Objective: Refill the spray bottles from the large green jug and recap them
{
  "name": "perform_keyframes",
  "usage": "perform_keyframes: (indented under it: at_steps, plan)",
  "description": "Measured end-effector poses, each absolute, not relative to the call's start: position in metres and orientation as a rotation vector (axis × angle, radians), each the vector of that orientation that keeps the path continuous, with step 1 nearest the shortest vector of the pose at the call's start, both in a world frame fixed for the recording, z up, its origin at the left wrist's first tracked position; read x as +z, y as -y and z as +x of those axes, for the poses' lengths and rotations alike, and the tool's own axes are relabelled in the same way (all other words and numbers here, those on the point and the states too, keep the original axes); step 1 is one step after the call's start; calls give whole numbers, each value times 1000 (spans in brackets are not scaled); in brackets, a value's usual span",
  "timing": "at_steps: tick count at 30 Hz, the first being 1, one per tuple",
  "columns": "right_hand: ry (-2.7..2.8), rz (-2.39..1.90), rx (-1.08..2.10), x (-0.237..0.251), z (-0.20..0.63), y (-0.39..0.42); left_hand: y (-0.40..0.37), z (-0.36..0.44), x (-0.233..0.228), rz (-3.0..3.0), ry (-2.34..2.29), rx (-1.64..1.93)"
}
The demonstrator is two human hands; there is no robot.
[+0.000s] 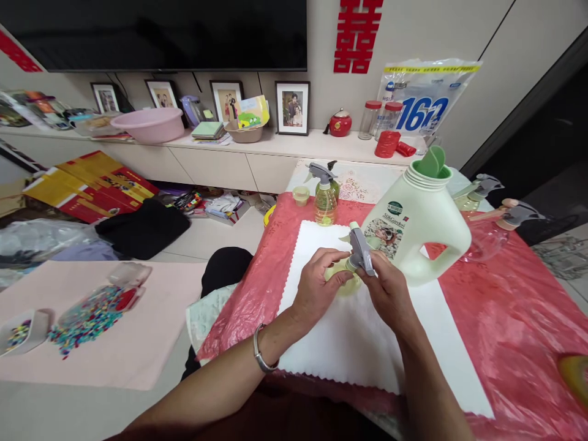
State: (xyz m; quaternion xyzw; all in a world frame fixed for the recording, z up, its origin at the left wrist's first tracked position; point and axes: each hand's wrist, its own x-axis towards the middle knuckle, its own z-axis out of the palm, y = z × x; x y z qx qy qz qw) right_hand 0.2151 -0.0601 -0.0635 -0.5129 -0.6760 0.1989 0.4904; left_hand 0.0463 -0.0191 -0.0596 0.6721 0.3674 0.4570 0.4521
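Observation:
Over a white scallop-edged mat (335, 343), both hands are on a small spray bottle with a pale yellow-green, see-through body (349, 285). My left hand (321, 278) has its thumb and fingers closed around the bottle's neck. On the right side, my right hand (386, 285) grips the grey trigger head (362, 250), which tilts to one side. Fingers partly hide the bottle body. Just behind stands a large pale green jug (413, 226) with a green cap (432, 162) tipped in its open mouth. Beyond the mat, another spray bottle (326, 205) stands upright.
Red plastic sheeting (519, 324) covers the table. A small cup (301, 195) sits at its far left. More spray bottles, one pink (489, 236), stand right of the jug. Lower left, colourful small pieces (89, 321) lie on a pink sheet (133, 361). A pink basin (149, 125) rests on the cabinet.

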Motion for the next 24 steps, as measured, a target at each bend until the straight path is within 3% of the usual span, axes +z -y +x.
perform_keyframes:
  at_steps: [14,24]
  plan:
    - [1522,-1110,700,-68,217,57,12,52,-64,1658,-861,1229]
    - [1533,-1123,615,-71,215,56,15,57,-70,1302,-847,1170]
